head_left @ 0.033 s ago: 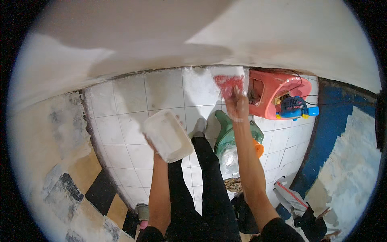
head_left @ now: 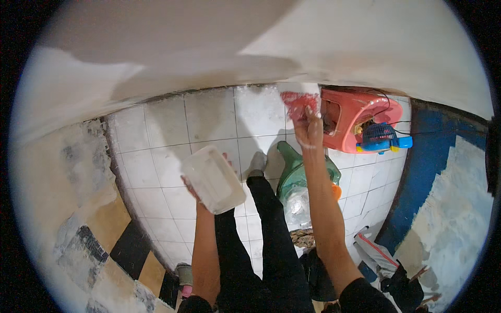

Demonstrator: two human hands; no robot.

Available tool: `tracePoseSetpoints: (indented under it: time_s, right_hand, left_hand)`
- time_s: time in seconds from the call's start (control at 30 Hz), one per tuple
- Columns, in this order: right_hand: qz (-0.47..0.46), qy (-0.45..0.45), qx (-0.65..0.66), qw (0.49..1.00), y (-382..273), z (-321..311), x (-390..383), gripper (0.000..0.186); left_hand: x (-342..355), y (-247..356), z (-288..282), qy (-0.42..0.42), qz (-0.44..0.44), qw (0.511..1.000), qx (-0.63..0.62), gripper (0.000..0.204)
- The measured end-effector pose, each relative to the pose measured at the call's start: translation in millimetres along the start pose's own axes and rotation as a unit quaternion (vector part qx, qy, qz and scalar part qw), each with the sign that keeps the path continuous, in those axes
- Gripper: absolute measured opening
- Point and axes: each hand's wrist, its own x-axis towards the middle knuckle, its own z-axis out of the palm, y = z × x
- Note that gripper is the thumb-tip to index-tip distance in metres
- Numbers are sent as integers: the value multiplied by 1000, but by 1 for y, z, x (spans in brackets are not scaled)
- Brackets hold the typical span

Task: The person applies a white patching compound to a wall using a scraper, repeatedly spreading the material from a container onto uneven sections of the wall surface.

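My left hand point(head_left: 192, 189) holds a white rectangular plastic tub point(head_left: 200, 166) from below, its fingers showing at both sides. Pale residue coats the tub's inside. Stretched out ahead, my right hand point(head_left: 310, 133) grips a flat red putty spreader point(head_left: 299, 103) smeared with white. The spreader is close to the foot of the white wall point(head_left: 209, 73); whether it touches the wall I cannot tell. White smudges mark the right fingers and wrist.
Right of my right hand lies a pink plastic stool point(head_left: 342, 130) with a blue fan point(head_left: 379, 138) and cables. A green stool point(head_left: 284, 169) bearing a clear plastic bag point(head_left: 297, 206) stands under my right forearm. Cloth items point(head_left: 378, 253) lie lower right, above white floor tiles point(head_left: 172, 167).
The tub in my left hand has shifted slightly down and left. My right hand and the spreader have moved a little up and to the right.
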Motion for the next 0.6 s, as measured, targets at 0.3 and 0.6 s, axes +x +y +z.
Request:
tracePoseSetpoints:
  time_s: [0.3, 0.6]
  right_hand:
    - [0, -101, -129, 986, -76, -63, 115, 32]
    - [25, -21, -267, 963, -149, 7, 132, 29]
  left_hand:
    - [-43, 0, -35, 34, 35, 998, -34, 107]
    - [-14, -32, -32, 68, -3, 997, -34, 108]
